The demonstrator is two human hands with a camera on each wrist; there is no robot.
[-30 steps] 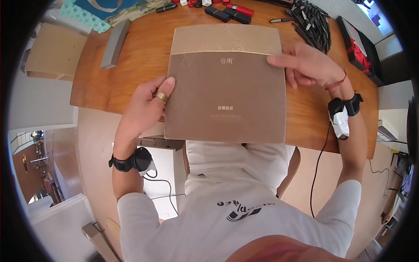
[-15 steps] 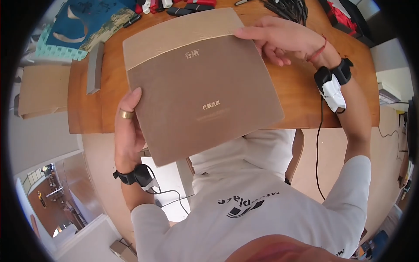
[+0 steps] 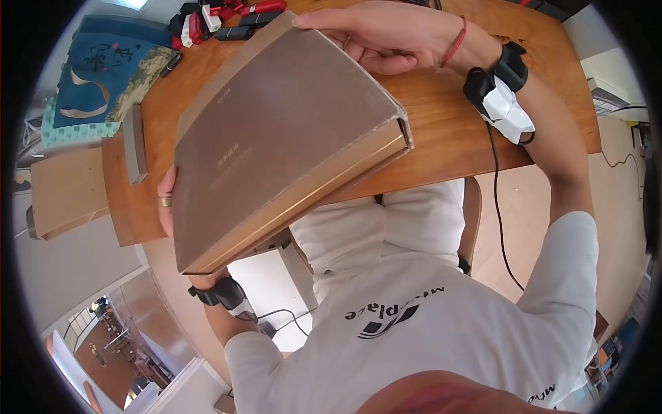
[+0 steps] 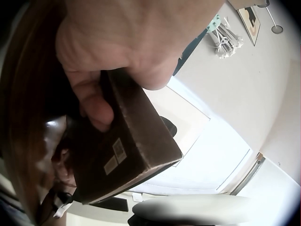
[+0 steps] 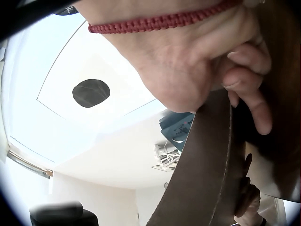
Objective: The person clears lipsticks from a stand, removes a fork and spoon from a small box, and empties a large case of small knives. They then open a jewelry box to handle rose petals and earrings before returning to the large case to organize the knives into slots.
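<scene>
A flat brown box (image 3: pixel 276 131) with a bronze side is held up over the front of the desk, tilted so its near side shows. My left hand (image 3: pixel 166 199), wearing a gold ring, grips its left edge and is mostly hidden behind it. In the left wrist view, that hand's fingers (image 4: pixel 98 110) press the underside, near two small pale labels. At the far right edge, my right hand (image 3: pixel 386 34) holds the box with the thumb on the top face. The right wrist view shows the other fingers (image 5: pixel 249 84) bent beneath the edge.
On the wooden desk (image 3: pixel 441 138), a long grey box (image 3: pixel 135 145) lies to the left, beside a blue bag (image 3: pixel 103 76). Several red, white and black small items (image 3: pixel 207 24) sit at the back. A cardboard box (image 3: pixel 69 193) stands left of the desk. A cable (image 3: pixel 498 207) hangs from the right wrist.
The box has turned and shifted left, and has tipped so its near side now shows. My right hand has moved left with it; my left hand has slipped mostly out of sight behind it.
</scene>
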